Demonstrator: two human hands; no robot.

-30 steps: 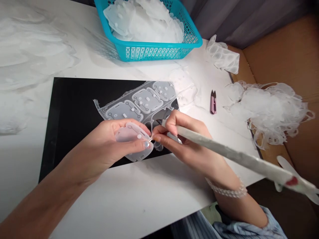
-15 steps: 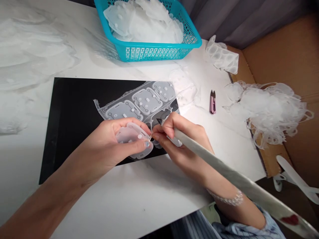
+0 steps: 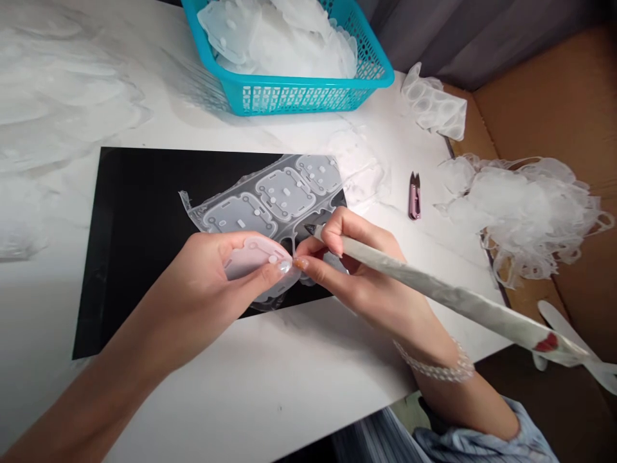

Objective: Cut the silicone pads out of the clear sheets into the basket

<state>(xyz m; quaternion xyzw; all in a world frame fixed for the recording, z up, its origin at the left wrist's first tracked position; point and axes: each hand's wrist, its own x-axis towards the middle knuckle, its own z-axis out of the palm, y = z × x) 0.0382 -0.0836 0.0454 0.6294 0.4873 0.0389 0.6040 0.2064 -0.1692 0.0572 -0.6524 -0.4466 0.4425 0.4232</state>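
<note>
My left hand (image 3: 236,273) is closed on a translucent silicone piece (image 3: 248,257), its thumb on top near a small white dot. My right hand (image 3: 357,257) grips a long tool (image 3: 409,267) with a pale wrapped shaft and a dark pointed tip, which points left above the sheet. The right thumb and a finger pinch at the piece's right edge, almost meeting the left thumb; what lies between them is too small to make out. Beneath both hands, a clear moulded sheet (image 3: 286,193) with rounded panels lies on a black mat (image 3: 139,212).
A blue basket (image 3: 308,96) heaped with translucent pieces stands at the back. Small pink-handled snips (image 3: 414,196) lie on the right. Tangled clear scraps (image 3: 525,206) spill over a cardboard box (image 3: 544,96). More clear sheets (image 3: 62,96) are piled at the left.
My two thumbs have come closer together at the edge of the piece. The rear end of the tool has swung up, and the view has shifted slightly.
</note>
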